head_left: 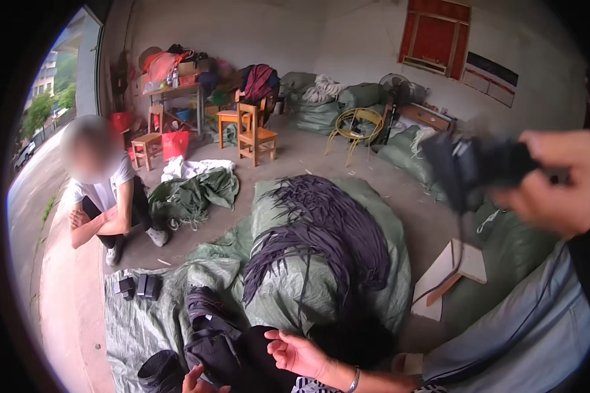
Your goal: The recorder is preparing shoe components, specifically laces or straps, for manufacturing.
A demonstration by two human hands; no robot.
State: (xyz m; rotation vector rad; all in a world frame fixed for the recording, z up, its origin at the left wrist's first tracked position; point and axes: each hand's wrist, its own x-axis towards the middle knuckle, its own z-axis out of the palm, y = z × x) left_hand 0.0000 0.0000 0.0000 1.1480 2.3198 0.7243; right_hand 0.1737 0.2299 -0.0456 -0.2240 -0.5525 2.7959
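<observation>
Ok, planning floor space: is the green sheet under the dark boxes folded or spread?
Spread: the green sheet lies wide, wrinkled, beneath both dark boxes.

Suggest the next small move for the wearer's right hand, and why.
Probably ease the right hand forward toward the dark purple strands: it looks empty, loosely curled, and the strands lie uncovered on the pale green sheeting beyond it.

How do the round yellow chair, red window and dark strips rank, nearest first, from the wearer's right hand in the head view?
1. Dark strips, just ahead
2. Round yellow chair, farther ahead
3. Red window, high up beyond
</observation>
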